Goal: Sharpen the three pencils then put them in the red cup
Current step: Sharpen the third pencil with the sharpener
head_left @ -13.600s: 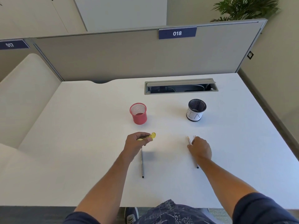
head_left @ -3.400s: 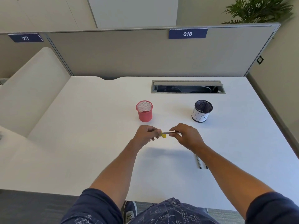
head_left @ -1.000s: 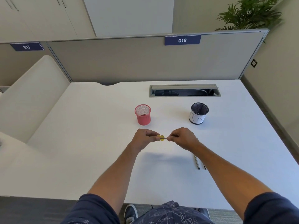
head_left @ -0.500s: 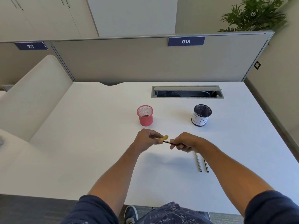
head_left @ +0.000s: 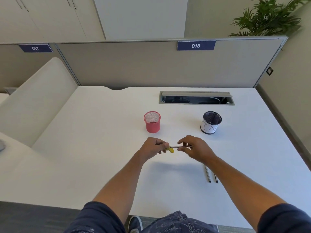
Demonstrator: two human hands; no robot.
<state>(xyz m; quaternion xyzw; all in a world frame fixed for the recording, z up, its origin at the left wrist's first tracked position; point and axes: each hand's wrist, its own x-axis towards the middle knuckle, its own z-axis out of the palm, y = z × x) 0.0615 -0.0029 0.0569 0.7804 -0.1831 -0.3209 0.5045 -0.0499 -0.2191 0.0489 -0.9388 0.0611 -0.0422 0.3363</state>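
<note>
Above the white tabletop [head_left: 101, 148], the left hand [head_left: 152, 148] pinches a yellow sharpener [head_left: 170, 149] while the right hand [head_left: 196, 149] pinches a pencil [head_left: 178, 146] held level, its tip in the sharpener. The red cup [head_left: 152, 121] stands at 12 o'clock; two pencils [head_left: 211, 174] lie at 4 o'clock.

i'm in an office: numbered cubicle partitions [head_left: 151, 68], a white desk [head_left: 101, 132] with cable hatch [head_left: 196, 98], cabinets [head_left: 50, 17].
</note>
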